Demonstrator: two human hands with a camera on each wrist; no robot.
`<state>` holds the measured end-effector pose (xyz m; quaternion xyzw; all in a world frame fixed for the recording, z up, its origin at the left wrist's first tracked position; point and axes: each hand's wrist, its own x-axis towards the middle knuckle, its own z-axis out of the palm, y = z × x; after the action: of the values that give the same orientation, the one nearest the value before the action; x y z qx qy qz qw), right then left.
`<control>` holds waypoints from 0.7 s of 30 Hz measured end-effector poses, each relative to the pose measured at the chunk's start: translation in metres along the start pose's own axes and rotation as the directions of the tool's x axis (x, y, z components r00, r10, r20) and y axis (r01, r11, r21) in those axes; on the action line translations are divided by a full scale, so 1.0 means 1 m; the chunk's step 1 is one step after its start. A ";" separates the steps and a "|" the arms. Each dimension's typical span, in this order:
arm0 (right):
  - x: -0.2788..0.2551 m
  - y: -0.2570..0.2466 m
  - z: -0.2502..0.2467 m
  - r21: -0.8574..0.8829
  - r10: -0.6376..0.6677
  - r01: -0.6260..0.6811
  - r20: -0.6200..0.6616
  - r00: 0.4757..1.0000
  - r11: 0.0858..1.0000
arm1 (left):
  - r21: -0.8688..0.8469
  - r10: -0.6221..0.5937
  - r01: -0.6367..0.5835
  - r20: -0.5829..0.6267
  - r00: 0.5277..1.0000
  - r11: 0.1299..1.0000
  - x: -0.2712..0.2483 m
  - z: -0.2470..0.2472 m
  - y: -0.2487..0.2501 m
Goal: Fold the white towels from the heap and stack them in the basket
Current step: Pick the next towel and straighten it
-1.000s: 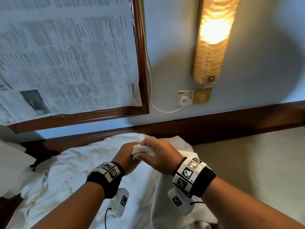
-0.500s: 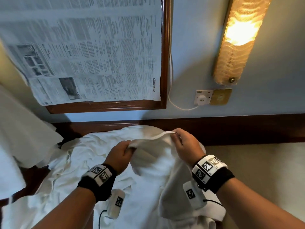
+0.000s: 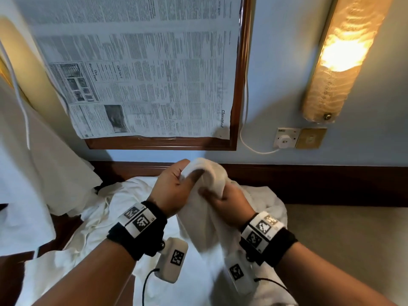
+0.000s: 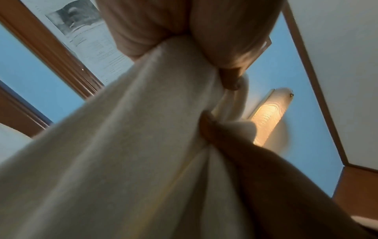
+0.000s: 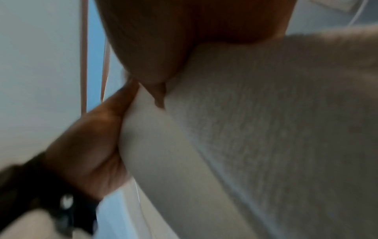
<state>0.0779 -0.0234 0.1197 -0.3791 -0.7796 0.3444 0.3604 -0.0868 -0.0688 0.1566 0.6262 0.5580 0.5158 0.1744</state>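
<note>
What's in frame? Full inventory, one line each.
towel: 1, white, held up by both hands, hanging down over the heap
heap: 1, white cloth, under the hands, below the wall
newspaper: 1, grey print, in a brown frame on the wall, upper left
lamp: 1, amber, lit, on the wall, upper right
socket: 1, white, plugged with a white cord, below the lamp
switch: 1, brass, right of the socket
basket: not in view
wrist cameras: 2, white, under the wrists
left hand: grips the towel's top
right hand: grips the towel just below
</note>
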 end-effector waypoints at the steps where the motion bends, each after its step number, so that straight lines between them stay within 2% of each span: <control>1: 0.008 -0.003 -0.005 0.046 -0.018 0.021 -0.064 0.998 0.999 | -0.009 -0.001 0.001 -0.033 0.999 1.000 0.001 -0.001 0.001; 3: 0.023 -0.018 -0.019 0.137 -0.059 0.078 -0.140 0.988 0.988 | -0.055 -0.058 0.053 -0.103 0.993 0.997 0.003 -0.002 -0.006; 4: 0.032 -0.028 -0.026 0.168 -0.084 0.110 -0.154 0.985 0.980 | -0.078 -0.093 0.086 -0.091 0.992 0.993 0.002 -0.002 -0.010; 6: 0.049 -0.055 -0.040 0.219 -0.131 0.168 -0.173 0.976 0.961 | -0.050 -0.102 0.104 0.035 0.994 0.993 -0.003 0.000 -0.011; 8: 0.068 -0.091 -0.056 0.241 -0.173 0.213 -0.178 0.969 0.947 | -0.043 -0.120 0.134 0.241 0.963 0.990 -0.002 0.008 0.000; 9: 0.079 -0.109 -0.065 0.229 -0.215 0.249 -0.164 0.963 0.941 | -0.019 -0.103 0.114 0.307 0.946 0.993 0.003 0.013 0.008; 10: 0.091 -0.130 -0.075 0.204 -0.270 0.295 -0.142 0.952 0.934 | 0.020 -0.062 0.059 0.309 0.949 0.998 0.012 0.014 0.017; 13: 0.123 -0.191 -0.115 0.111 -0.405 0.418 -0.124 0.906 0.902 | 0.151 0.096 -0.117 0.138 0.986 0.982 0.066 -0.008 0.046; 15: 0.138 -0.229 -0.152 0.069 -0.442 0.464 -0.207 0.873 0.883 | 0.231 0.139 -0.131 -0.018 0.990 0.964 0.109 -0.041 0.074; 17: 0.148 -0.263 -0.192 0.001 -0.459 0.477 -0.272 0.846 0.879 | 0.284 0.188 -0.138 -0.158 0.969 0.949 0.148 -0.082 0.112; 19: 0.154 -0.290 -0.228 -0.117 -0.500 0.487 -0.255 0.828 0.866 | 0.395 0.279 -0.193 -0.174 0.944 0.898 0.176 -0.120 0.157; 21: 0.159 -0.314 -0.259 -0.258 -0.560 0.504 -0.237 0.794 0.824 | 0.486 0.357 -0.256 -0.127 0.925 0.836 0.195 -0.150 0.207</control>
<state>0.1117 0.0290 0.5524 -0.2229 -0.8181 0.0938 0.5218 -0.1355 -0.0160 0.4697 0.6725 0.5714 0.4536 -0.1249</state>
